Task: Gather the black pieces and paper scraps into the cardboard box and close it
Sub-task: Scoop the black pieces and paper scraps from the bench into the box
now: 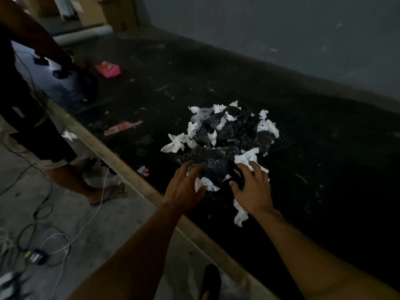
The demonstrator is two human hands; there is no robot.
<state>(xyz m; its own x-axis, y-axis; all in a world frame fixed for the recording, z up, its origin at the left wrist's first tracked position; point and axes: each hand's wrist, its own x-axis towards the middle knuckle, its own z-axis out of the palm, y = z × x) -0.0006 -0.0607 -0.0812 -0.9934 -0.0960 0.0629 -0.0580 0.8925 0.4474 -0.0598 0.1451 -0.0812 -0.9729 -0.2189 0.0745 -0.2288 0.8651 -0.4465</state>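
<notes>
A heap of black pieces (218, 159) mixed with white paper scraps (176, 144) lies on a dark table top (324, 169). My left hand (185, 188) rests on the near left edge of the heap, fingers spread and slightly bent over a black piece and a white scrap (205, 184). My right hand (252, 188) sits on the near right edge, fingers spread and touching another white scrap (246, 158). One more white scrap (240, 215) lies loose beside my right wrist. No cardboard box for the pieces can be made out near the heap.
A pale wooden table edge (121, 163) runs diagonally. Pink wrappers (108, 69) and a red strip (122, 127) lie farther left on the table. Another person stands at the left, a foot (108, 192) in a sandal. Cables and a charger (36, 256) litter the floor.
</notes>
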